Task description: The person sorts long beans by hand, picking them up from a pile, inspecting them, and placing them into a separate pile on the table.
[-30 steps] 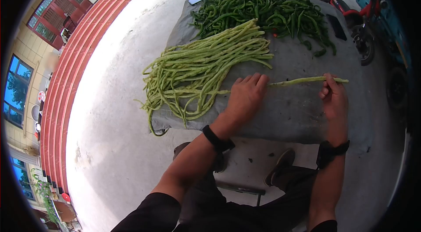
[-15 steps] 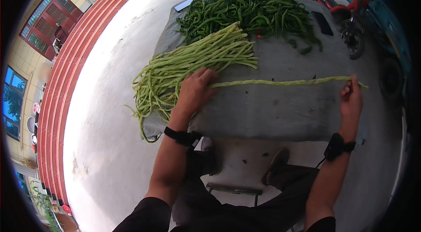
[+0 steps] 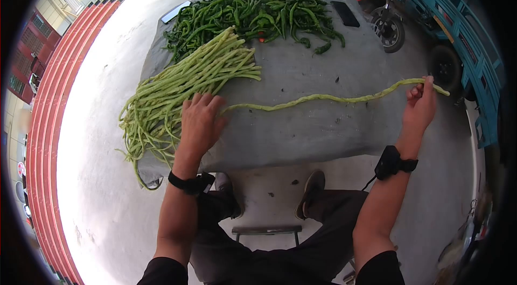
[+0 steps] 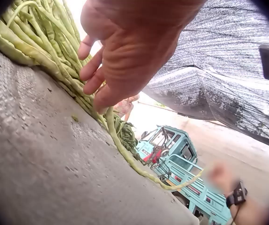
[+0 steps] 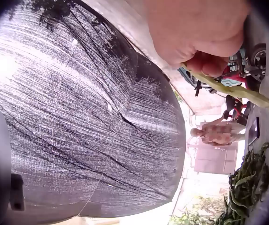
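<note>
One long pale-green yardlong bean (image 3: 323, 97) stretches in a slack, wavy line between the two hands. My right hand (image 3: 420, 103) pinches it near its right end, at the right side of the cloth-covered table; a short tip sticks out past the fingers. At the bean's other end, my left hand (image 3: 202, 123) pinches it at the thumb, with fingers over the edge of the bean pile (image 3: 183, 78). In the left wrist view, the bean (image 4: 133, 164) runs from the thumb tip and dips toward the blurred right hand (image 4: 220, 179).
A heap of green peppers (image 3: 215, 16) lies along the table's far side, between two phones, one pale (image 3: 175, 12), one dark (image 3: 345, 14). A teal and red three-wheeler (image 3: 463, 32) stands beyond the right edge. A person (image 5: 216, 133) stands in the background.
My left hand has moved left along the bean to the pile, while the right hand has moved out to the right. More of the bean now shows between them, and it hangs wavier.
</note>
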The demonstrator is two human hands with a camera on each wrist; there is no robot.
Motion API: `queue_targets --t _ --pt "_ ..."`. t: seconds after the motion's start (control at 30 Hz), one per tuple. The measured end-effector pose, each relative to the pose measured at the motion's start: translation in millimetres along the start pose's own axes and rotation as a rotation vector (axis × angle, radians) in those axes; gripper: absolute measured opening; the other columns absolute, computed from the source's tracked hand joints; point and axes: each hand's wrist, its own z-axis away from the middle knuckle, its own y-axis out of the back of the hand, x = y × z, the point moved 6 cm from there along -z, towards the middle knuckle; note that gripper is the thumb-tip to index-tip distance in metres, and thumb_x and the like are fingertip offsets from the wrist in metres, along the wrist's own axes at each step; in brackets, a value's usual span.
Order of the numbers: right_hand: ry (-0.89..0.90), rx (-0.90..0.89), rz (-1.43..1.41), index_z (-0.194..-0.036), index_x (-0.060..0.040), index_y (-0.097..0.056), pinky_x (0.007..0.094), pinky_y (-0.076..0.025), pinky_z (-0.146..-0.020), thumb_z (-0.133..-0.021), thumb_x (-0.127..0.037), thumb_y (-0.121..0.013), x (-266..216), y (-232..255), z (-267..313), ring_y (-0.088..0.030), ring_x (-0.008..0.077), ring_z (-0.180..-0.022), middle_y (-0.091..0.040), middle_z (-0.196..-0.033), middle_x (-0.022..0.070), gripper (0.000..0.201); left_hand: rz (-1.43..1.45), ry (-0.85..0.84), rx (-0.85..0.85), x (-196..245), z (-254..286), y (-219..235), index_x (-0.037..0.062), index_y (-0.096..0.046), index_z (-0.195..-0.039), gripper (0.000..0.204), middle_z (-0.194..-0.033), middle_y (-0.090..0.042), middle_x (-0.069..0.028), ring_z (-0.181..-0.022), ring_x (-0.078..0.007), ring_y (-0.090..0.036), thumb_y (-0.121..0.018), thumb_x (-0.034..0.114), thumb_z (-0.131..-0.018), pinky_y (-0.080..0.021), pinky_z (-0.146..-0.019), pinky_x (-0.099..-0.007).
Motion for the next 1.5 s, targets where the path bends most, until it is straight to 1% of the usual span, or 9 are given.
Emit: queue_targets --t 0.17,0.4,0.5,0.7,0.9,1.1,1.2,1.4,1.5 --pt "0.157 -0.093 0.065 -0.113 -0.0017 -0.07 0.0287 -0.043 -0.061 -0.104 -0.025 -0.072 -34.0 -31.9 20.1 -0.054 0.0087 -0.07 -0.059 -0.084 -0.0002 0.025 0.197 -0.039 0.159 46.9 -8.3 -5.4 0.0078 -0.069 -0.108 0.029 -0.104 -0.067 -0.0101 -0.108 -0.0342 -0.063 -0.079 0.009 -0.08 -0.049 -0.092 -0.0454" --pt "0.261 -0.253 -0.018 -0.117 -0.0002 -0.069 0.0292 -0.042 -0.06 -0.106 -0.03 -0.069 -86.4 -63.9 53.4 -0.054 0.0096 -0.07 -0.058 -0.084 0.001 0.032 0.287 -0.21 0.115 93.4 -16.6 -53.5 0.0065 -0.061 -0.136 0.051 -0.131 -0.066 -0.0124 -0.123 -0.0337 -0.061 -0.073 0.007 -0.087 -0.05 -0.101 -0.0442" --pt "0.243 -0.283 -0.06 -0.118 -0.0004 -0.068 0.0292 -0.042 -0.06 -0.107 -0.032 -0.067 -94.7 -68.9 59.6 -0.055 0.0106 -0.07 -0.057 -0.084 0.0013 0.033 0.25 -0.26 0.085 99.8 -15.5 -71.9 0.0062 -0.06 -0.137 0.051 -0.132 -0.065 -0.0118 -0.129 -0.0322 -0.059 -0.073 0.007 -0.087 -0.047 -0.103 -0.0434" --pt "0.177 -0.338 -0.11 -0.116 -0.0015 -0.066 0.0289 -0.042 -0.059 -0.107 -0.034 -0.066 -96.6 -72.3 65.6 -0.056 0.0113 -0.07 -0.055 -0.083 0.0006 0.034 0.273 -0.243 0.055 112.8 -21.8 -78.4 0.0078 -0.065 -0.129 0.045 -0.118 -0.066 -0.0092 -0.115 -0.0297 -0.062 -0.074 0.01 -0.086 -0.046 -0.1 -0.044" --pt "0.195 -0.303 -0.125 -0.114 -0.0036 -0.066 0.0274 -0.041 -0.058 -0.107 -0.034 -0.066 -99.8 -64.4 60.8 -0.055 0.0098 -0.07 -0.054 -0.083 -0.0003 0.031 0.248 -0.247 0.054 108.9 -24.7 -81.2 0.0086 -0.066 -0.104 0.023 -0.098 -0.058 -0.009 -0.097 -0.0316 -0.059 -0.075 0.013 -0.084 -0.047 -0.088 -0.0465" --pt "0.223 -0.258 -0.146 -0.116 -0.0041 -0.066 0.0272 -0.04 -0.058 -0.107 -0.034 -0.066 -106.2 -48.7 52.6 -0.053 0.0089 -0.072 -0.053 -0.084 -0.001 0.032 0.444 -0.015 0.152 80.4 -25.3 -43.8 0.0069 -0.057 -0.095 0.024 -0.096 -0.057 -0.0107 -0.089 -0.0326 -0.063 -0.075 0.001 -0.08 -0.052 -0.072 -0.0415" --pt "0.222 -0.233 -0.143 -0.117 -0.0037 -0.066 0.0272 -0.04 -0.058 -0.107 -0.035 -0.066 -105.4 -43.4 47.0 -0.053 0.0089 -0.073 -0.053 -0.086 -0.0008 0.033 0.584 0.02 0.138 71.0 -20.8 -29.1 0.0065 -0.056 -0.099 0.028 -0.092 -0.058 -0.0085 -0.081 -0.0265 -0.063 -0.073 -0.005 -0.081 -0.051 -0.07 -0.0357" --pt "0.212 -0.185 -0.138 -0.12 -0.003 -0.067 0.0273 -0.041 -0.06 -0.107 -0.034 -0.065 -103.0 -44.5 46.7 -0.054 0.0086 -0.075 -0.055 -0.088 0.0 0.033 1.08 0.172 -0.296 72.7 1.7 -25.3 0.0065 -0.062 -0.107 0.022 -0.085 -0.055 0.0008 -0.074 -0.0084 -0.055 -0.071 -0.002 -0.088 -0.047 -0.068 -0.0284" --pt "0.214 -0.214 -0.14 -0.12 -0.0026 -0.067 0.0271 -0.041 -0.061 -0.108 -0.032 -0.065 -100.0 -38.3 43.3 -0.054 0.0085 -0.075 -0.057 -0.087 0.0 0.032 1.144 0.018 -0.538 91.3 20.3 -36.7 0.0052 -0.066 -0.108 0.021 -0.084 -0.052 0.0025 -0.074 -0.0064 -0.051 -0.072 0.0 -0.088 -0.045 -0.067 -0.0273"
